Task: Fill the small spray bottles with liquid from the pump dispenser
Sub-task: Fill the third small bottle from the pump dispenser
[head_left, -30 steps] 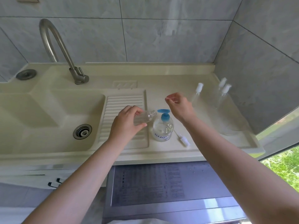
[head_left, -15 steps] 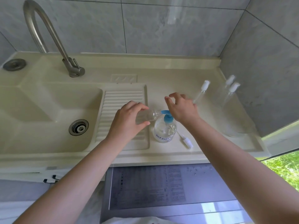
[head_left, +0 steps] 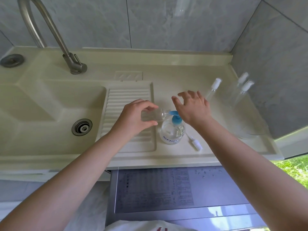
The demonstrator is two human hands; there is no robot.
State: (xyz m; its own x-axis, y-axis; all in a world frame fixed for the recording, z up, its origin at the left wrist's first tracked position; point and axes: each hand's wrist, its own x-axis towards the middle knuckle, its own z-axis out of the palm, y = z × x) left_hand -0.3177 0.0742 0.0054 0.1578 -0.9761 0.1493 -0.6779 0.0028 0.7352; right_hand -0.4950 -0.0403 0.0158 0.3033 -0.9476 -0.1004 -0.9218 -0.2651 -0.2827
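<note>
A clear pump dispenser (head_left: 172,133) with a blue pump head (head_left: 175,117) stands on the cream counter, half full of clear liquid. My left hand (head_left: 135,116) grips a small clear uncapped spray bottle (head_left: 154,115), tipped sideways with its mouth against the blue spout. My right hand (head_left: 191,108) hovers over the pump head with its fingers spread; its palm hides the top of the pump. A loose white spray cap with its tube (head_left: 195,142) lies on the counter right of the dispenser.
Three capped spray bottles (head_left: 215,86) (head_left: 242,79) (head_left: 246,87) stand at the back right near the tiled wall. A sink basin with drain (head_left: 82,127) and faucet (head_left: 73,64) is to the left, a ribbed drainboard (head_left: 128,100) beside it. A grey appliance top (head_left: 166,189) lies below the counter edge.
My right hand has opened its fingers and come down over the pump head. My left hand has kept the small bottle's mouth at the spout. The camera has tilted down.
</note>
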